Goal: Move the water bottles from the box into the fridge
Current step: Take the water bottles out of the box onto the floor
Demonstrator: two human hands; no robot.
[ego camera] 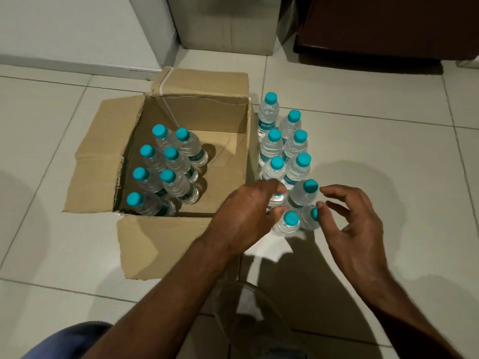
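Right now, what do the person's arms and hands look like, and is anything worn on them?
Both forearms are bare to the frame's lower edge: no sleeves, watch, rings or gloves show on the left hand or right hand. The only clothing visible is blue fabric at the lower left.

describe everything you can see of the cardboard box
The cardboard box is plain brown corrugated card, sitting open on the pale tiled floor. Its four flaps are folded outward, the far one still crossed by a strip of whitish tape. Seven clear bottles with teal caps stand upright inside, packed along its left side; the right part of its bottom is bare. More bottles stand on the floor just outside its right wall. Neither hand touches it.
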